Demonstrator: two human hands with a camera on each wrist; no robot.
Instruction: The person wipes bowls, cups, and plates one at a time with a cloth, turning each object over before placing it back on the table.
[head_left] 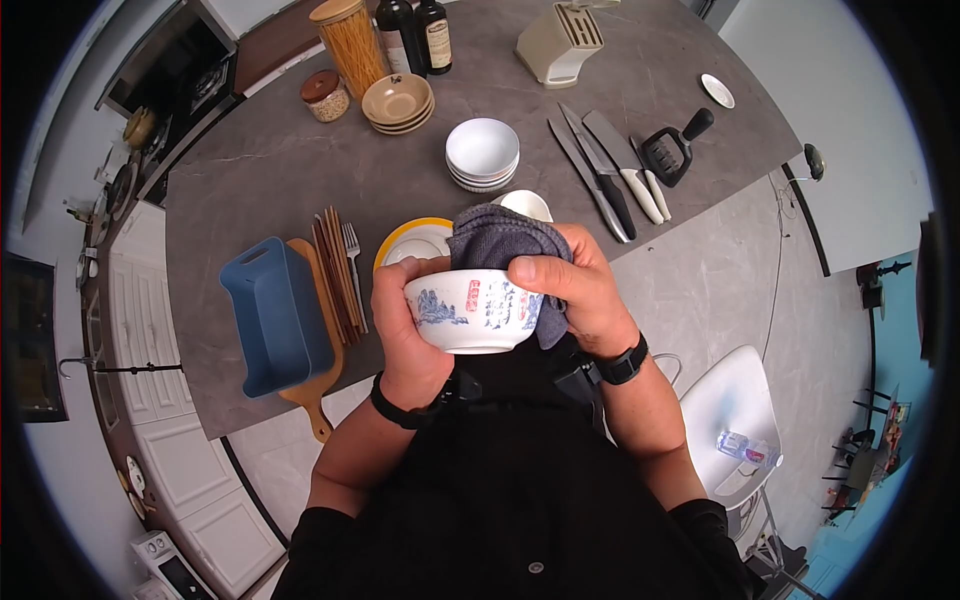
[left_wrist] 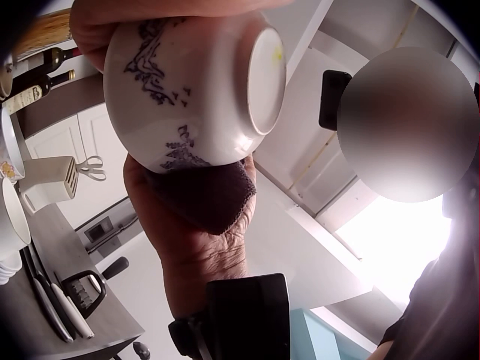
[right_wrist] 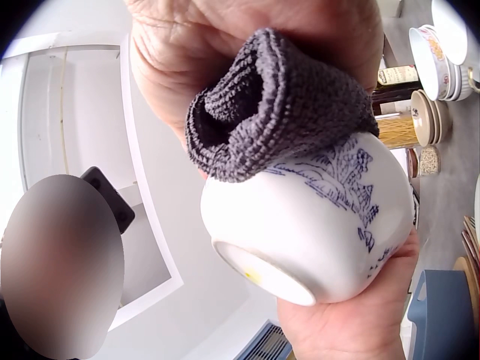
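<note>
A white bowl [head_left: 475, 312] with blue landscape drawings and red and blue lettering is held up in front of the body, over the table's near edge. My left hand [head_left: 412, 325] grips its left side. My right hand [head_left: 585, 290] holds a dark grey cloth [head_left: 508, 238] against the bowl's right and far side, its thumb lying over the bowl near the rim. In the right wrist view the cloth [right_wrist: 277, 105] is bunched between palm and bowl wall. The bowl's foot ring [right_wrist: 262, 270] shows a small yellow mark; the bowl's inside is hidden.
Behind the bowl are a yellow-rimmed plate [head_left: 415, 240], a white cup [head_left: 525, 205] and stacked white bowls [head_left: 482, 150]. Knives [head_left: 600, 170] lie at right, near a knife block [head_left: 560, 45]. At left are a blue bin [head_left: 275, 320], a wooden board [head_left: 318, 400], chopsticks [head_left: 333, 270] and a fork [head_left: 353, 260].
</note>
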